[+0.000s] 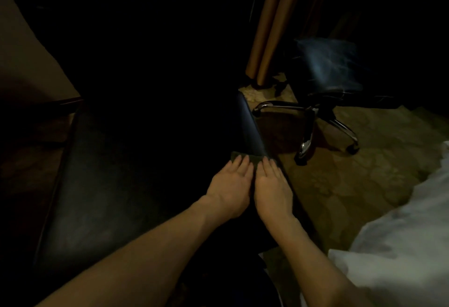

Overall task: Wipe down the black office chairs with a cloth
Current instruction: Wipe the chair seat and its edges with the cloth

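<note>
A black leather chair [102, 185] fills the dim left and centre of the view, its right edge running down the middle. A dark green cloth [252, 158] lies on that right edge. My left hand [230, 185] and my right hand [273, 186] lie side by side, fingers straight, pressing flat on the cloth. Most of the cloth is hidden under my fingers. A second black office chair [332, 75] with a chrome wheeled base stands at the upper right.
Brown curtains [272, 27] hang behind the second chair. Patterned carpet [352, 180] covers the floor to the right. White bedding [401, 246] fills the lower right corner. A pale wall or panel [26, 63] is at the far left.
</note>
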Available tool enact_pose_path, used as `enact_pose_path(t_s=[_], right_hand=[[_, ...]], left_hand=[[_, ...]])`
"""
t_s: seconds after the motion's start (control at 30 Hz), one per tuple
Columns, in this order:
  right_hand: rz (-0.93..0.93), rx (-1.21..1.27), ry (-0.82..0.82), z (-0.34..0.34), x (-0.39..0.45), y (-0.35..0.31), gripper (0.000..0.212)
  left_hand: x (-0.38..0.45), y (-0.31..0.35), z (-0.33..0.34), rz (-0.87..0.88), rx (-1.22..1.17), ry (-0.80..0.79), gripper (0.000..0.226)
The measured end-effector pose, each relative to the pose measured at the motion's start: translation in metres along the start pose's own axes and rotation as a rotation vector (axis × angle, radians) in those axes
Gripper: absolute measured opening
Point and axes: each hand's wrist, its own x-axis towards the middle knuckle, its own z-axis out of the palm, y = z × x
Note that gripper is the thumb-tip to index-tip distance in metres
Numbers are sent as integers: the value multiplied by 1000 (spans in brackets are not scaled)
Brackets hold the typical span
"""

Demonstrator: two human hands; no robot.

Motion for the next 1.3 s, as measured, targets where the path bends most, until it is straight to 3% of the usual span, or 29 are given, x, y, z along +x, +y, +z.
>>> enact_pose_path(t_s=[0.17,0.4,0.67,0.8,0.97,1.3], right_hand=[[10,184,-56,1,-28,36,47],[66,375,-33,-10,-26,29,44],[116,239,-15,-4,-82,-10,47],[152,143,-147,-7,-117,-51,56],[207,112,-191,-5,-135,-87,56],[255,256,-188,4,-100,-77,61]], left_hand=[[-11,46,13,-36,39,0,68],[-17,45,10,-33,125,-31,67],[-68,25,31,92,45,54,62],[-111,11,36,142,2,83,61],[-140,-14,39,178,-8,78,59],[-99,-22,29,224,90,55,61]])
